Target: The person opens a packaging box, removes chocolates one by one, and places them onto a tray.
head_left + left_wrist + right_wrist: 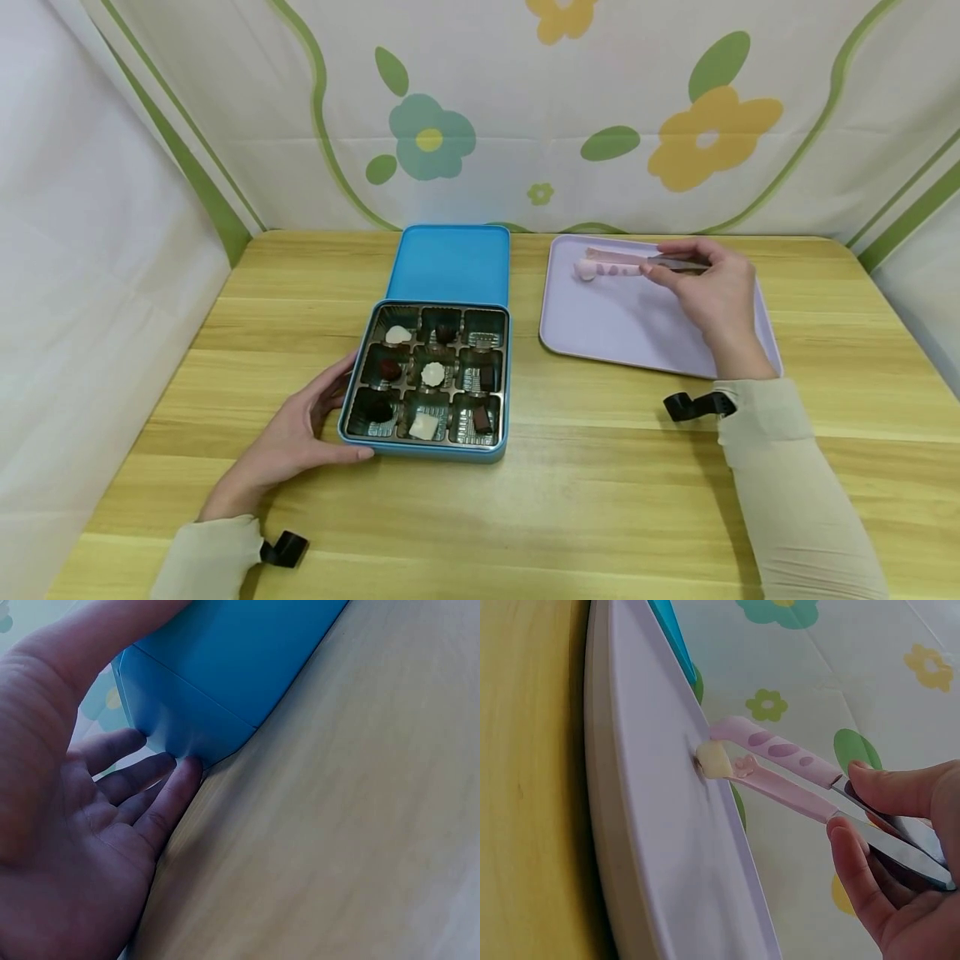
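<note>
The right hand (716,287) holds a pair of pink tongs (791,793), with the thumb on one side and fingers on the other. The tongs' tips pinch a small white sweet (714,760) at the back left part of the purple tray (615,325); I cannot tell if the sweet touches the tray. The left hand (288,437) holds the front left corner of the blue tin (431,452), thumb on the front and fingertips on the left side. Dark, brown and white sweets (432,374) sit in the tin's little squares. The blue lid (450,262) lies just behind the tin.
</note>
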Available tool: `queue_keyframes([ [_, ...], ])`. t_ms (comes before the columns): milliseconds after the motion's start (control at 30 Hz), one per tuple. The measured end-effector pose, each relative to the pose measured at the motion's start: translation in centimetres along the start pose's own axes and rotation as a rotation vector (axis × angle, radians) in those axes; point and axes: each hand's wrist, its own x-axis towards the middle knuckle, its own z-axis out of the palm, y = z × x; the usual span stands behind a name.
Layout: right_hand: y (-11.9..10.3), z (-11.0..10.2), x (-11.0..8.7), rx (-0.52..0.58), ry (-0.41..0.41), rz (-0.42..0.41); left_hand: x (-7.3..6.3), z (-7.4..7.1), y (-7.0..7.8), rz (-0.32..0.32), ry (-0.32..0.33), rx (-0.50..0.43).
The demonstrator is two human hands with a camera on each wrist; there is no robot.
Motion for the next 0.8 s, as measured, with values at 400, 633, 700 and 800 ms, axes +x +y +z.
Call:
queue_keyframes([
  [400, -0.1, -0.1, 0.2, 0.125, 0.039, -0.026, 0.1, 0.0, 0.0, 0.001, 0.0, 0.002],
  [633, -0.3, -1.1, 0.0, 0.082, 0.013, -0.024, 0.0, 0.0, 0.0, -0.003, 0.0, 0.0],
  [700, -0.3, -1.4, 0.0, 0.046, -0.008, -0.028, 0.1, 0.0, 0.1, -0.004, -0.001, 0.001],
  [800, -0.2, -1.8, 0.0, 0.007, -0.038, -0.044, 0.1, -0.1, 0.1, -0.005, -0.002, 0.003],
])
